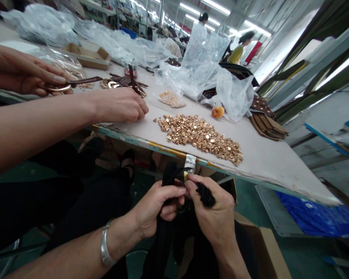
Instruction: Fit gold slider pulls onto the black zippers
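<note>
In front of the table edge, my left hand (159,205), with a silver bangle on the wrist, is closed on a long black strip (169,174) that looks like fabric tape. The strip hangs down towards my lap. My right hand (213,209) pinches close beside it, with a bunched black piece (206,195) tucked between thumb and palm. A small yellow bit (185,176) shows at its fingertips; what exactly they pinch is hidden. Just beyond both hands, a heap of small gold-coloured metal pieces (200,133) lies on the table (267,162).
A co-worker's hands (119,104) work at the left with a brown strap and gold ring. Clear plastic bags (203,73), a small bag of gold pieces (171,99), a fruit (218,112) and stacked brown pieces (269,126) lie on the table. A cardboard box (267,248) stands below right.
</note>
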Available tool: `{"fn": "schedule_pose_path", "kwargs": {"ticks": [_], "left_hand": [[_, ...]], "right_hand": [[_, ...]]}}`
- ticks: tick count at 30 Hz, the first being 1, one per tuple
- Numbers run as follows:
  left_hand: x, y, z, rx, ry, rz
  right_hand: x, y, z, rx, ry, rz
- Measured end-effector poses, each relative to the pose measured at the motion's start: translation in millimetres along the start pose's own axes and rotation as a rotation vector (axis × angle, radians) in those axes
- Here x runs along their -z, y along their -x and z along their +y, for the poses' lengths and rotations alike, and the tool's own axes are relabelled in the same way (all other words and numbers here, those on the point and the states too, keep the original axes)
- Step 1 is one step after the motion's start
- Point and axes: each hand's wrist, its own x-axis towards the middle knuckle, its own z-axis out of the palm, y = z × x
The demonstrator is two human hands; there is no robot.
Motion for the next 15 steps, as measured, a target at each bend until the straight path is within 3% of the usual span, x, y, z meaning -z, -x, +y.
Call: {"fn": "schedule_pose_path", "kwargs": {"ticks": [8, 15], "left_hand": [[1.3, 6.6, 0.6, 0.008, -0.028, -0.059], [7.0, 7.1, 0.0, 0.087, -0.019, -0.191]], "right_hand": [[-1.4, -10.0, 2.9, -0.018, -0.012, 0.06], [-1.2, -9.0, -3.3, -0.178, -0.436, 0.044]]}}
